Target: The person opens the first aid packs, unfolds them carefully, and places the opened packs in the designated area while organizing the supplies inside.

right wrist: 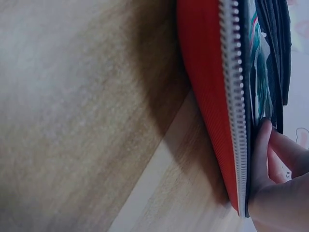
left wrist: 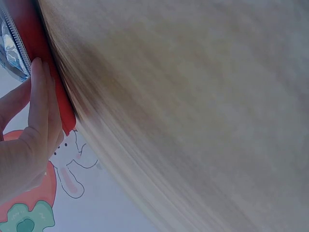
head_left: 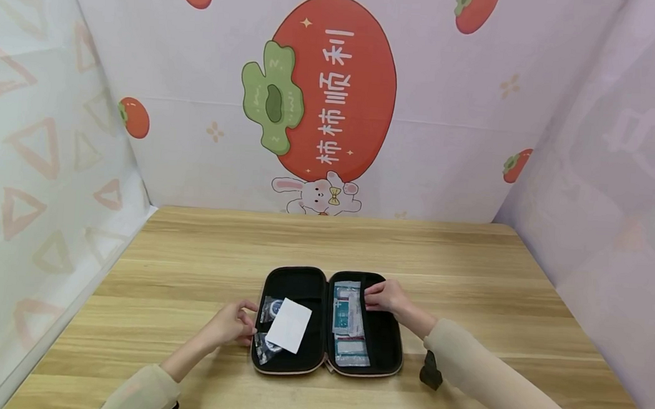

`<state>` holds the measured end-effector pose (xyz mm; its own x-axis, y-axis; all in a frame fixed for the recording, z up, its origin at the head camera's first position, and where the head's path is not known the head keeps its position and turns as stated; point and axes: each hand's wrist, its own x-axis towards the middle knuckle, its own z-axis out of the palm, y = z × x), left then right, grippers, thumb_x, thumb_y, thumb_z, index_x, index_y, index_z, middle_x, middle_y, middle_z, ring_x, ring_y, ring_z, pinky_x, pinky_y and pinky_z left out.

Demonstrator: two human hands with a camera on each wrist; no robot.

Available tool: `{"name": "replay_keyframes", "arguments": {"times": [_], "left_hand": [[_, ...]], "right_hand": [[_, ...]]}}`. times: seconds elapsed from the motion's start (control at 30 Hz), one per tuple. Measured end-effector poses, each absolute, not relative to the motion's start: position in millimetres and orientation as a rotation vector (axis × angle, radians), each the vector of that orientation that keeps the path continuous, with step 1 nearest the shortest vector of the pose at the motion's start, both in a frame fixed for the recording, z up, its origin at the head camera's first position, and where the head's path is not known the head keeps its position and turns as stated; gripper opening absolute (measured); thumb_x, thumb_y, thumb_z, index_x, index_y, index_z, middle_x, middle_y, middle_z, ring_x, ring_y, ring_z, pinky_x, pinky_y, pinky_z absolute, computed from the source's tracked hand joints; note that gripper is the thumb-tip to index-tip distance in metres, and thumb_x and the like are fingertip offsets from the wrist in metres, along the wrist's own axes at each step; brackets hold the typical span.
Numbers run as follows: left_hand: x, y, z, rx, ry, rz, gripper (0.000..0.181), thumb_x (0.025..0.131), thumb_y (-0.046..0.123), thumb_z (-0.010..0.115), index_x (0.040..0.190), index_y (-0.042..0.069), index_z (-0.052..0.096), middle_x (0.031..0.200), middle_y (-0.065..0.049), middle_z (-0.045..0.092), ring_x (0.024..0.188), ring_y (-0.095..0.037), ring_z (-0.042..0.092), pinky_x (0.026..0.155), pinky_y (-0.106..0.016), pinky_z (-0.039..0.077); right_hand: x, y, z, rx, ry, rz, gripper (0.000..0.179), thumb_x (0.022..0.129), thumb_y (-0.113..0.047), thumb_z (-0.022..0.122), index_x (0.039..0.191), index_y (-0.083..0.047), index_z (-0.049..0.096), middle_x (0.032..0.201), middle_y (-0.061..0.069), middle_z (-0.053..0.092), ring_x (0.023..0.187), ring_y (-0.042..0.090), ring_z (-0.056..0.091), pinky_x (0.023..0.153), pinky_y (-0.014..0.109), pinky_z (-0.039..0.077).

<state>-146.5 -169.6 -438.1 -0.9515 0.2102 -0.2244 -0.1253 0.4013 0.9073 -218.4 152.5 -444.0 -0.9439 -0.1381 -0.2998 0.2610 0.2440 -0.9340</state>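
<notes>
Zip case w/ red fabric shell and black lining [head_left: 294,282] lay open flat on the wood-grain desk [head_left: 325,242]. L hand [head_left: 229,323] had its fingers extended, tips against the case's L side wall. R hand [head_left: 386,297] was in the R half, fingertips by the upper part of flat teal-and-white packets [head_left: 350,321]; whether it pinched anything, could not tell. Rectangular white card [head_left: 290,326] rested in the L half, partly over clear-plastic-wrapped items [head_left: 266,349].
</notes>
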Motion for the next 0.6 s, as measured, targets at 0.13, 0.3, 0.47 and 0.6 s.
{"name": "replay_keyframes", "arguments": {"times": [0.13,0.3,0.47,0.6], "left_hand": [[-146.1,-169.5,-436.7,0.071,2.355,1.568,0.037,0.071,-0.018,0.050,0.108,-0.016,0.041,0.070,-0.012,0.051,0.055,-0.016,0.055,0.054,-0.035,0.056],[-145.9,-169.2,-435.6,0.063,2.353,1.571,0.038,0.071,-0.018,0.049,0.108,-0.015,0.041,0.070,-0.012,0.051,0.056,-0.015,0.055,0.054,-0.034,0.056],[-145.7,-169.2,-435.7,0.067,2.355,1.569,0.038,0.070,-0.018,0.049,0.108,-0.016,0.041,0.070,-0.012,0.051,0.056,-0.016,0.055,0.054,-0.035,0.056],[-145.8,-169.3,-436.0,0.063,2.353,1.569,0.038,0.071,-0.018,0.050,0.107,-0.016,0.041,0.070,-0.012,0.051,0.055,-0.016,0.055,0.054,-0.035,0.056]], "right_hand": [[-217.8,150.6,-445.2,0.108,2.214,-1.746,0.019,0.075,0.014,0.056,0.093,0.020,0.055,0.076,0.012,0.061,0.058,0.013,0.058,0.061,0.029,0.056],[-217.8,151.8,-445.4,0.106,2.223,-1.732,0.020,0.076,0.013,0.056,0.095,0.020,0.056,0.078,0.014,0.061,0.061,0.014,0.058,0.062,0.029,0.056],[-217.9,157.2,-443.3,0.080,2.171,-1.755,0.023,0.078,0.013,0.054,0.099,0.022,0.053,0.080,0.016,0.062,0.064,0.016,0.060,0.065,0.032,0.056],[-217.5,162.5,-439.6,0.053,2.148,-1.758,0.024,0.080,0.011,0.053,0.102,0.021,0.052,0.083,0.021,0.064,0.069,0.019,0.062,0.067,0.033,0.056]]}}
